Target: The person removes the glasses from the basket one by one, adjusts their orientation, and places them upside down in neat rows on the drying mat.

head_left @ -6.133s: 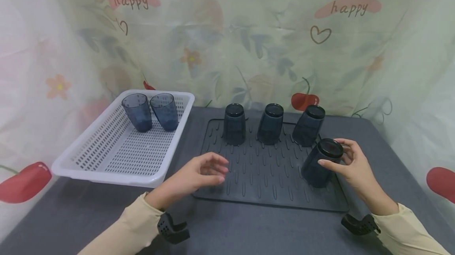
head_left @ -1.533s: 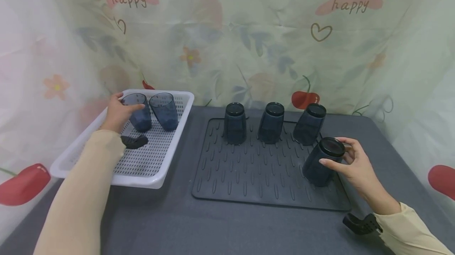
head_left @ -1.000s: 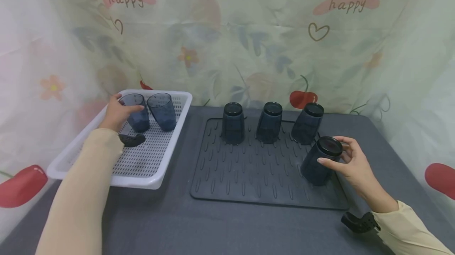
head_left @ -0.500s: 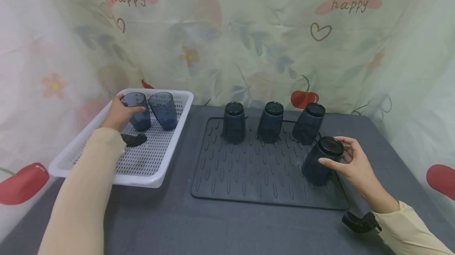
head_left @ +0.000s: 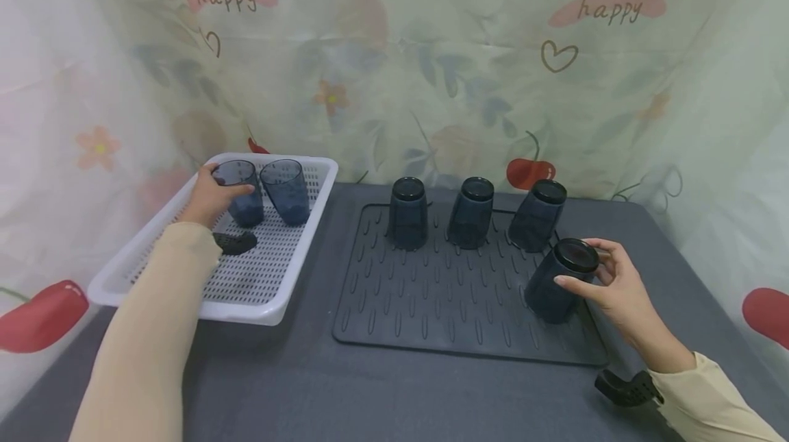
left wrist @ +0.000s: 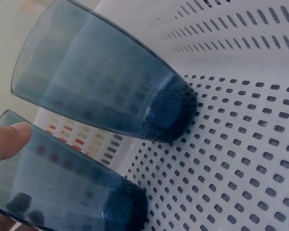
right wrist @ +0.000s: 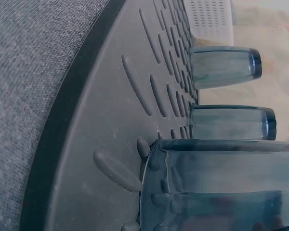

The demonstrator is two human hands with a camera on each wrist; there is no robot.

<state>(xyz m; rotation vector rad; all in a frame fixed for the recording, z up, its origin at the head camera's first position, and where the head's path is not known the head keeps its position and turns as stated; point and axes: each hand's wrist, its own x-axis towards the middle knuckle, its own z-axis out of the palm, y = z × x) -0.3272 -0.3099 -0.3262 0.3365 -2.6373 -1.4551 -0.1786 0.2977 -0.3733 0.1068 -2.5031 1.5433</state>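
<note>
My left hand (head_left: 206,199) reaches into the white perforated basket (head_left: 246,312) and grips a blue tinted glass (head_left: 248,207) near its rim. In the left wrist view, the thumb lies on the near side of that glass (left wrist: 77,187), and fingertips show through it from behind. A second upright glass (head_left: 288,199) leans beside it. At the right, my right hand (head_left: 622,298) holds an upside-down glass (head_left: 551,291) between thumb and fingers. Its mouth rests on the black ridged drying mat (head_left: 425,312), as the right wrist view shows.
Three more upside-down glasses stand along the mat's back edge: a left one (head_left: 407,216), a middle one (head_left: 471,214) and a right one (head_left: 537,217) close behind the held glass. Dark cloth (head_left: 382,394) covers the table. A patterned curtain (head_left: 394,86) hangs behind.
My left hand has gone from over the mat's left side to the basket, where it took hold of the left glass; lately it stays there. The right hand keeps its place on its glass.
</note>
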